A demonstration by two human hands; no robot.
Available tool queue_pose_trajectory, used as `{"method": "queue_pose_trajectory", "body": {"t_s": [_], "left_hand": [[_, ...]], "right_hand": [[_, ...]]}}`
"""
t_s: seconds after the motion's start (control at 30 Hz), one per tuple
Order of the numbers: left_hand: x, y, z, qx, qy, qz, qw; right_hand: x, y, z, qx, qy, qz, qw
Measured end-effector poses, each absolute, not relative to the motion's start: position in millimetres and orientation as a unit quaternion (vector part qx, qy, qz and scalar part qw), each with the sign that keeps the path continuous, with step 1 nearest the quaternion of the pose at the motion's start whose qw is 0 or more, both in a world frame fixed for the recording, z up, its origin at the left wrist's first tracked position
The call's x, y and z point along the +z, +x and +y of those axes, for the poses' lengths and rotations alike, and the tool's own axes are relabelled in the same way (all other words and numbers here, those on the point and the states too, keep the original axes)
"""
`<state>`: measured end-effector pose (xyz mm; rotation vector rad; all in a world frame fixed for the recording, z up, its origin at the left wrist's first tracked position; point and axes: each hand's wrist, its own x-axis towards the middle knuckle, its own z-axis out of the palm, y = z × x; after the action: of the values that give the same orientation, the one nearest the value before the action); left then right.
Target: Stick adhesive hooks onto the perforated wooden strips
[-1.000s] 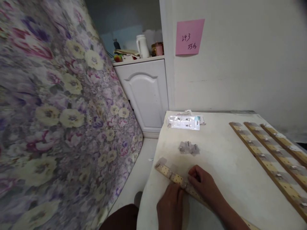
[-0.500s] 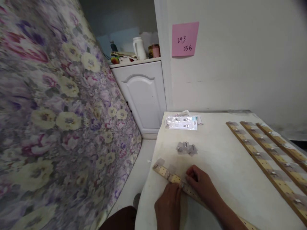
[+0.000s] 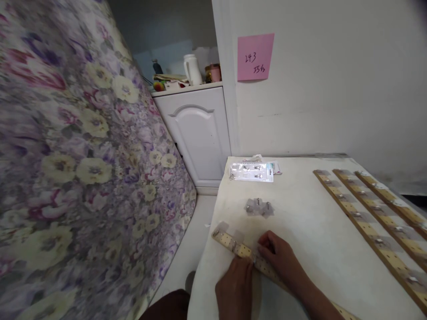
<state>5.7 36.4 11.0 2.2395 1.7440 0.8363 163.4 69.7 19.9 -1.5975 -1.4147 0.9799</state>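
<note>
A long wooden strip with rows of holes (image 3: pixel 225 240) lies slantwise across the near part of the table, running under my right forearm. Small clear patches with metal hooks sit along it. My left hand (image 3: pixel 234 284) is closed at the strip's near edge, fingertips against the wood. Just across the strip, my right hand (image 3: pixel 282 257) is pinched at the edge of a clear adhesive hook (image 3: pixel 255 259) that lies on the wood between both hands. My fingers partly cover this hook. Beyond the strip, several loose clear hooks (image 3: pixel 258 207) lie grouped on the table.
Packaged hooks (image 3: pixel 251 172) lie at the back of the white table (image 3: pixel 300 204). Three wooden strips with hooks (image 3: pixel 368 229) stand along the right side. A floral curtain (image 3: pixel 96 169) hangs at left, beside a white cabinet (image 3: pixel 202 133). A pink note (image 3: pixel 255 58) is on the wall.
The view has shifted very slightly. Both hands stay at nearly the same spot on the strip, and nothing else has visibly moved.
</note>
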Motion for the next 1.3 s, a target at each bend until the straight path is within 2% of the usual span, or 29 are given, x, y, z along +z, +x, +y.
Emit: {"method": "queue_pose_trajectory", "body": {"t_s": [0.5,0.87,1.3], "left_hand": [[4.9,4.2,37.2,0.273,0.759,0.585,0.083],[8.2,3.7,35.6,0.228,0.784,0.575,0.042],[7.4,4.1,35.0,0.220,0.778,0.587,0.044]], "right_hand": [[19.6,164.8,69.5,0.386,-0.628,-0.556,0.384],[26.5,160.6,67.1,0.366,-0.649,-0.560,0.362],[27.0,157.0,67.0,0.350,-0.678,-0.562,0.318]]}}
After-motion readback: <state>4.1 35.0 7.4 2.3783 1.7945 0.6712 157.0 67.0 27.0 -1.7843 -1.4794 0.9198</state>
